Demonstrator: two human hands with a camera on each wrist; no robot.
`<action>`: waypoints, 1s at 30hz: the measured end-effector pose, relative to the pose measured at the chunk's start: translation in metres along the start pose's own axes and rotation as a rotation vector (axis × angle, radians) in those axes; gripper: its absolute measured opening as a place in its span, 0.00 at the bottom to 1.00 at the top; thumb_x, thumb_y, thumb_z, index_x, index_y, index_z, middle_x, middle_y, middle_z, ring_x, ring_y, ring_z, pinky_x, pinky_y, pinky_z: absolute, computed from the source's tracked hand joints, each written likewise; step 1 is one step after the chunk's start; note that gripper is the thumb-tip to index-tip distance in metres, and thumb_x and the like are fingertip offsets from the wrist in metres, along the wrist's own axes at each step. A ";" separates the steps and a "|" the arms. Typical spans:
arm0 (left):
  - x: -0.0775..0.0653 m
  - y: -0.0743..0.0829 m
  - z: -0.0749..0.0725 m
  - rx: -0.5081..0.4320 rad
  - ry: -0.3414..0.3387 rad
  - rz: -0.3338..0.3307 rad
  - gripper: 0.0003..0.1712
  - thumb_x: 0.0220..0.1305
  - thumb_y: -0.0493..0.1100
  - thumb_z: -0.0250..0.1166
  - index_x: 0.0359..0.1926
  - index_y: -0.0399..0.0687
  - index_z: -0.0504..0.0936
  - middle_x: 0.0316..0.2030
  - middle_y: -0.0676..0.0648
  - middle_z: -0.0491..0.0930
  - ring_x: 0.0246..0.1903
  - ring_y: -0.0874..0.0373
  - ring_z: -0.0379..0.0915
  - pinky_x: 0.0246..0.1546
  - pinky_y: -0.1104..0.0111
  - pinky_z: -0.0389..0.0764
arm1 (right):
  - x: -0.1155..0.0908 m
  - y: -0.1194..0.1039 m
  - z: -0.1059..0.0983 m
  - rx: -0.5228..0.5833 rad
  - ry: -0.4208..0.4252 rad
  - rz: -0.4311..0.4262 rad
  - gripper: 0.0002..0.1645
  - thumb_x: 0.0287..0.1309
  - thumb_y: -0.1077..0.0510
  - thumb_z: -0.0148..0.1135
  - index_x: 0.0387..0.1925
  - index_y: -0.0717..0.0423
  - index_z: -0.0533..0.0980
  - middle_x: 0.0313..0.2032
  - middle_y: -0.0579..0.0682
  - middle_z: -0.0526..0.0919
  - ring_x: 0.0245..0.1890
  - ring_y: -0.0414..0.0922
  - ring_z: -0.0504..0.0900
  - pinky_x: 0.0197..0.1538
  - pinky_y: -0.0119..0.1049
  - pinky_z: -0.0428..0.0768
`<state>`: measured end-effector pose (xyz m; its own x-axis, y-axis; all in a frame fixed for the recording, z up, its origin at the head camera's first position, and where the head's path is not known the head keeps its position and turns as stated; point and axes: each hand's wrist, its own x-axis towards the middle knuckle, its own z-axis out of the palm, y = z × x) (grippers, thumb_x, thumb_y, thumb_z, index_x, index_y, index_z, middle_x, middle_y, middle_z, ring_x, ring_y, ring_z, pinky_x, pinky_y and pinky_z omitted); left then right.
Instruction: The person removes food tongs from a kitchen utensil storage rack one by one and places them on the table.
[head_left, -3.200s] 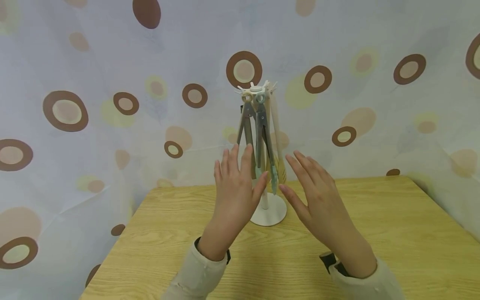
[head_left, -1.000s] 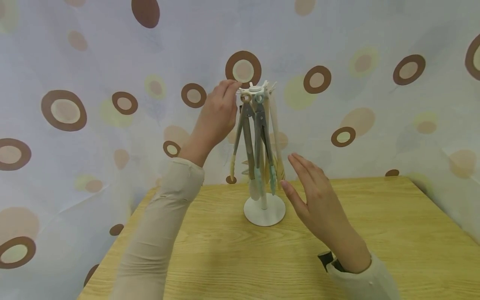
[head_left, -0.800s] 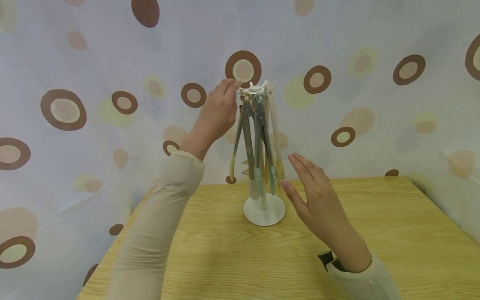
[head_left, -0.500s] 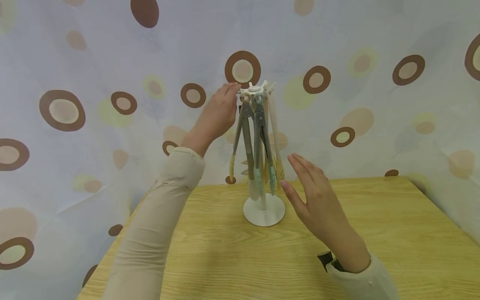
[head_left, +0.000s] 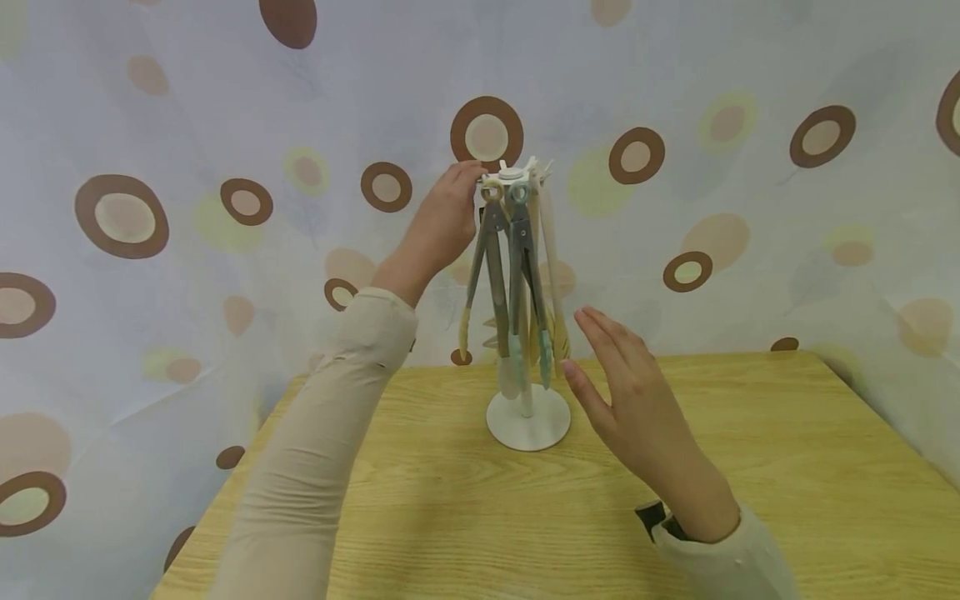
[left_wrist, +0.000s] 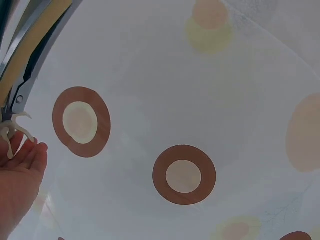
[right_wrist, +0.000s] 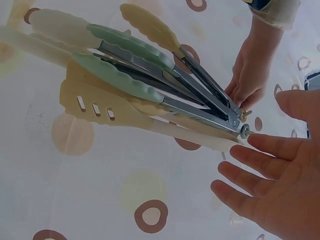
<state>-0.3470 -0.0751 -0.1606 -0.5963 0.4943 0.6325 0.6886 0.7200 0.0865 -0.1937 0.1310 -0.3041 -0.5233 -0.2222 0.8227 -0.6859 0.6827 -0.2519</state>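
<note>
A white utensil rack [head_left: 529, 423] stands upright on the wooden table, with cooking tools hanging from its hooks. My left hand [head_left: 444, 215] is at the rack's upper left edge, its bent fingers gripping a white hook [left_wrist: 20, 131] in the left wrist view; part of the grip is hidden. Beside it hang yellow-tipped tongs [head_left: 491, 250] and green-tipped tongs [head_left: 522, 250]. My right hand [head_left: 637, 400] holds nothing and stays right of the rack, fingers extended. In the right wrist view, a yellow slotted turner [right_wrist: 95, 100] hangs beside the green-tipped tongs.
The wooden table [head_left: 750, 450] extends to both sides of the rack's round base and in front of it. Behind it hangs a pale sheet [head_left: 600, 75] patterned with brown circles. A yellowish whisk-like tool [head_left: 558, 337] hangs at the rack's right.
Since the earliest frame, my left hand has risen from in front of the rack to its top left. Over the last second it hardly moves. My right hand and the hanging tools stay nearly still.
</note>
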 end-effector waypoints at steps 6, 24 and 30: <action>-0.003 0.000 0.007 0.017 0.099 -0.015 0.19 0.69 0.26 0.43 0.56 0.31 0.72 0.60 0.35 0.69 0.63 0.45 0.65 0.63 0.65 0.66 | 0.005 0.000 0.004 -0.003 -0.006 -0.038 0.34 0.72 0.45 0.46 0.67 0.65 0.63 0.64 0.63 0.68 0.63 0.59 0.67 0.61 0.58 0.66; -0.003 0.002 0.013 0.062 0.137 -0.015 0.19 0.68 0.27 0.45 0.56 0.31 0.72 0.59 0.35 0.70 0.63 0.46 0.65 0.64 0.64 0.65 | 0.030 0.023 0.007 -0.030 0.004 -0.015 0.30 0.59 0.65 0.63 0.62 0.68 0.67 0.57 0.66 0.72 0.58 0.63 0.70 0.58 0.58 0.70; -0.002 0.000 0.015 0.065 0.146 -0.012 0.19 0.68 0.27 0.44 0.56 0.32 0.73 0.59 0.35 0.71 0.62 0.46 0.66 0.64 0.64 0.66 | 0.040 0.032 0.012 0.002 0.013 0.041 0.28 0.62 0.65 0.60 0.62 0.68 0.68 0.56 0.66 0.73 0.55 0.63 0.71 0.55 0.58 0.72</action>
<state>-0.3519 -0.0684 -0.1733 -0.5351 0.4129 0.7370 0.6506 0.7579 0.0478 -0.2428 0.1354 -0.2850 -0.5447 -0.1846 0.8181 -0.6646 0.6900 -0.2868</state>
